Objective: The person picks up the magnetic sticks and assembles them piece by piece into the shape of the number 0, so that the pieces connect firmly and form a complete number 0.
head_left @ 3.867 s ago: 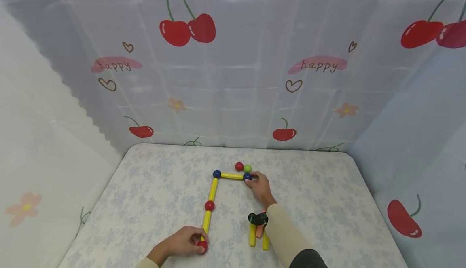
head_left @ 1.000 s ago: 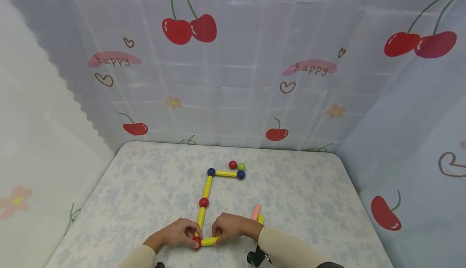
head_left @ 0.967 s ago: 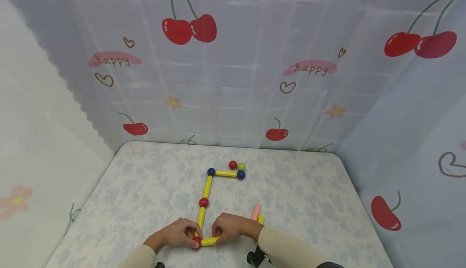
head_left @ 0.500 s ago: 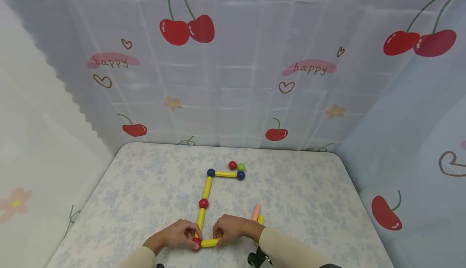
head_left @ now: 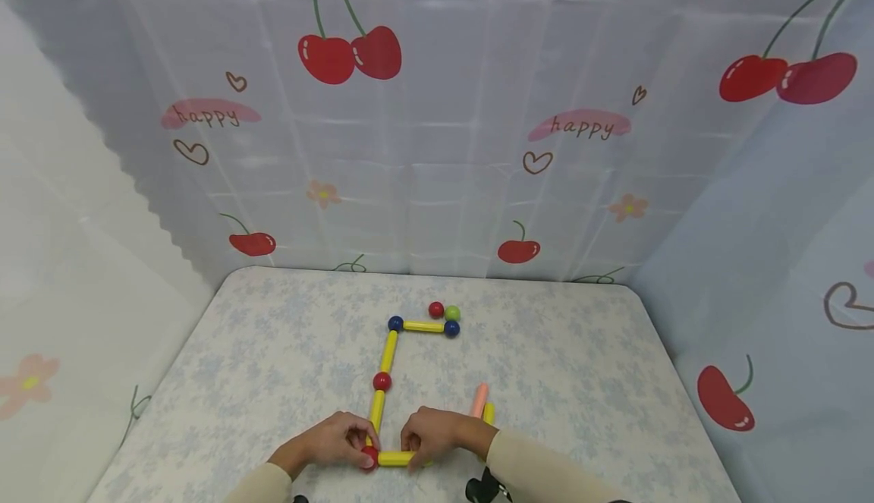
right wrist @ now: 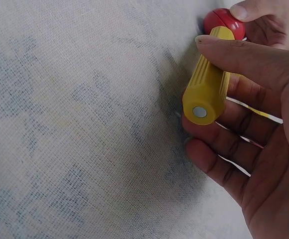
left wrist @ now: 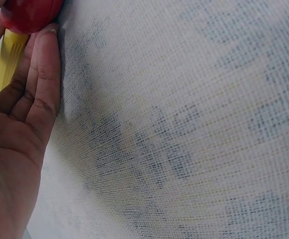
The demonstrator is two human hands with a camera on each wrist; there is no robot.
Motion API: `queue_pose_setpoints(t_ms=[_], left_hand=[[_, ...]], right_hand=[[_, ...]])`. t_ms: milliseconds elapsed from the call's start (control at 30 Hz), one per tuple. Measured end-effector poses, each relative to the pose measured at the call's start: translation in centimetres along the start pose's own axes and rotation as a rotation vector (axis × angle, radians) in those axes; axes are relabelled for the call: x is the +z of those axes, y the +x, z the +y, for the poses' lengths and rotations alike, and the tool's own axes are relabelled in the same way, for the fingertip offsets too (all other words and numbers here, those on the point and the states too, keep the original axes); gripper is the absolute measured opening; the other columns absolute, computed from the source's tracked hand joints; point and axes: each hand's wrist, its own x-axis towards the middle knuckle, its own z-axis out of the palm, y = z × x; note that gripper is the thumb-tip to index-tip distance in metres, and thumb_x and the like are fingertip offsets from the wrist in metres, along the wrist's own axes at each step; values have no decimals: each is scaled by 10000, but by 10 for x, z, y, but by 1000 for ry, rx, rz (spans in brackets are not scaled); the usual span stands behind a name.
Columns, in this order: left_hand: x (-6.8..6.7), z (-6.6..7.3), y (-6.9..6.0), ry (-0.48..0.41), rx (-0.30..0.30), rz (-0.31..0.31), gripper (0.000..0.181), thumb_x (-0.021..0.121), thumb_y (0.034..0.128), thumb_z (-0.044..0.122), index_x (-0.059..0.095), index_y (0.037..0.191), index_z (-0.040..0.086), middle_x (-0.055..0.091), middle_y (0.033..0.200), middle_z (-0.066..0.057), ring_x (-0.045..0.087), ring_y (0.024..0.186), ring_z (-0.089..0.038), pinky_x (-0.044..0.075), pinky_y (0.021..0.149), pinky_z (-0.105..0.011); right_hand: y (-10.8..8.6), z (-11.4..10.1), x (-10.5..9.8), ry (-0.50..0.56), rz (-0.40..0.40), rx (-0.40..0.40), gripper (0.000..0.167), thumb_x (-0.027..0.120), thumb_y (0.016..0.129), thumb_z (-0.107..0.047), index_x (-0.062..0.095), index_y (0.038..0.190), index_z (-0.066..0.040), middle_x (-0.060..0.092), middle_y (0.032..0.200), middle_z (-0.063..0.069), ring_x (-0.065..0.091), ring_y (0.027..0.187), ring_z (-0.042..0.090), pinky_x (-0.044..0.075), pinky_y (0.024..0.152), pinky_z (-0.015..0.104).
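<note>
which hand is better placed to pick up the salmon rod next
Likely the right hand: it is nearer the salmon rod, though it would first need to release its yellow rod. The left hand is farther off, pinching a red ball.

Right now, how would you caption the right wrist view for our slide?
Right hand pinches a yellow rod; left hand holds the red ball beyond.

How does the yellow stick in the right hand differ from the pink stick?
The yellow stick is pinched by the right hand; the pink stick lies unheld. In the head view, the yellow stick runs sideways, the pink stick roughly front to back. Both look straight.
</note>
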Motion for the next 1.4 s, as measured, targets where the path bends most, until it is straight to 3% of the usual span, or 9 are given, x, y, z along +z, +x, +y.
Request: queue_pose_setpoints(t_ms=[200, 467, 667, 867, 967, 1133, 1233, 1400], left_hand=[[0, -1, -1, 15, 2, -6, 166, 753, 842, 181, 711, 979, 97, 624, 749, 66, 544, 635, -24, 435, 590, -182], [1, -2, 2, 32, -27, -3, 161, 758, 840, 214, 713, 967, 125, 608, 728, 79, 528, 623, -26, 426, 589, -182], [0, -1, 3, 24, -51, 5, 140, 762, 835, 209, 717, 956, 154, 607, 733, 63, 522, 625, -42, 423, 592, -187], [0, 2, 3, 3, -76, -3, 137, 764, 833, 200, 715, 954, 159, 610, 747, 47, 526, 640, -54, 427, 602, -188], [0, 4, 3, 4, -78, -1, 133, 762, 835, 191, 714, 955, 161, 610, 752, 49, 525, 640, -50, 429, 602, -185], [0, 6, 5, -3, -72, -10, 149, 759, 837, 194, 715, 970, 142, 612, 762, 55, 530, 652, -43, 434, 614, -183], [0, 6, 4, -12, -74, -16, 150, 758, 837, 182, 717, 972, 130, 611, 758, 52, 528, 648, -41, 434, 609, -179], [0, 5, 2, -11, -73, -9, 132, 755, 839, 165, 717, 963, 139, 611, 756, 60, 523, 645, -35, 433, 606, -174]], right_hand=[[-3, -2, -4, 19, 5, -18, 120, 748, 851, -173, 719, 927, -86, 559, 667, -143, 473, 583, -39, 425, 566, 134], [-8, 15, -18, 158, 34, -12, 131, 743, 853, -160, 709, 956, -87, 588, 711, -133, 524, 629, -17, 452, 604, 164], [-9, 41, -46, 166, 162, 38, 150, 759, 836, -146, 706, 968, -99, 600, 738, -103, 539, 650, 28, 457, 621, 197], [-12, 73, -86, 199, 388, 107, 160, 740, 850, -124, 709, 987, -48, 626, 783, -42, 563, 702, 94, 469, 651, 254], [-12, 87, -103, 224, 542, 172, 119, 743, 844, -113, 717, 943, -51, 634, 790, -27, 553, 707, 121, 466, 651, 273], [-7, 107, -121, 296, 761, 354, 66, 759, 827, -118, 708, 860, -92, 626, 830, 2, 530, 759, 176, 442, 646, 309], [1, 114, -127, 353, 810, 446, 115, 755, 832, -129, 694, 919, -87, 613, 927, 59, 538, 839, 218, 454, 683, 343], [17, 120, -131, 409, 795, 564, 269, 748, 845, -180, 655, 1081, -91, 585, 1087, 121, 548, 934, 267, 478, 775, 400]])
